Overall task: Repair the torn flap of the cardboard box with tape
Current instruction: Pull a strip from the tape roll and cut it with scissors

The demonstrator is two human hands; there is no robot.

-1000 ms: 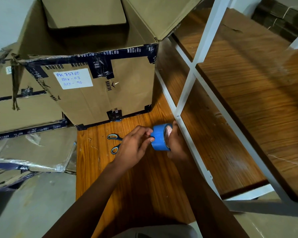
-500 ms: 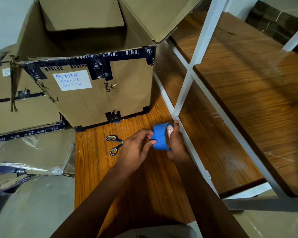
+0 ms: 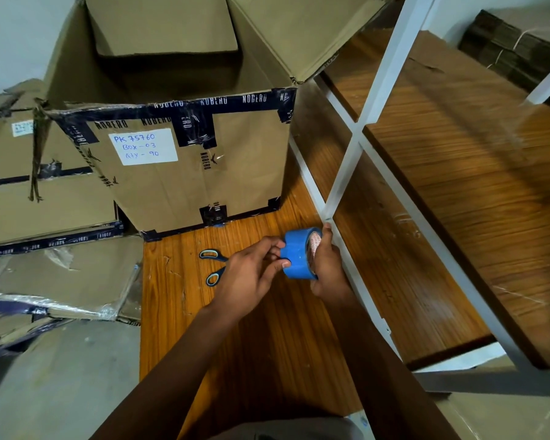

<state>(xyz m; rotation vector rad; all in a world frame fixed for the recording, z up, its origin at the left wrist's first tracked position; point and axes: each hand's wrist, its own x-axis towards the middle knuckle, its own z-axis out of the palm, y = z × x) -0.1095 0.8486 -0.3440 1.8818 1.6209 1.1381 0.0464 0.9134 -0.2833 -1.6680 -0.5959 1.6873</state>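
A large open cardboard box (image 3: pixel 185 173) with dark printed tape and a white handwritten label stands at the back of the wooden table (image 3: pixel 267 338). Its right flap (image 3: pixel 302 30) sticks up and out; the left top corner looks ragged, with a torn strip hanging down. Just above the table in front of the box, my right hand (image 3: pixel 329 268) grips a roll of blue tape (image 3: pixel 297 254) from the right. My left hand (image 3: pixel 251 274) pinches the roll's outer surface with thumb and fingertips.
Blue-handled scissors (image 3: pixel 213 265) lie on the table just left of my left hand. Flattened and stacked cartons (image 3: pixel 51 274) fill the left side. A white metal rack (image 3: pixel 362 128) with wooden shelves stands close on the right.
Both hands stay on the blue tape roll in almost the same place. My left fingers have shifted slightly on the roll's surface. The view has tilted a little.
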